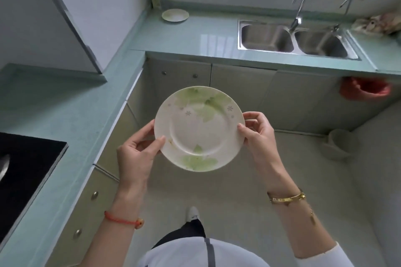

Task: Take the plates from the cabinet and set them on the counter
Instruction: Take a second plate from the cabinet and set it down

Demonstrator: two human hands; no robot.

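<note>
A white plate with green leaf print [199, 129] is held level in front of me, above the kitchen floor. My left hand [138, 154] grips its left rim, thumb on top. My right hand [257, 131] pinches the right rim. A second, similar plate [175, 15] lies on the pale green counter [195, 37] in the far corner near the wall. The lower cabinet doors [180, 76] under the counter are closed.
A double steel sink [295, 39] with a tall faucet [300, 2] sits in the counter at the right. A black cooktop [23, 171] is set in the left counter. A red bag [365, 91] hangs from the counter edge; a grey bucket [338, 143] stands on the floor.
</note>
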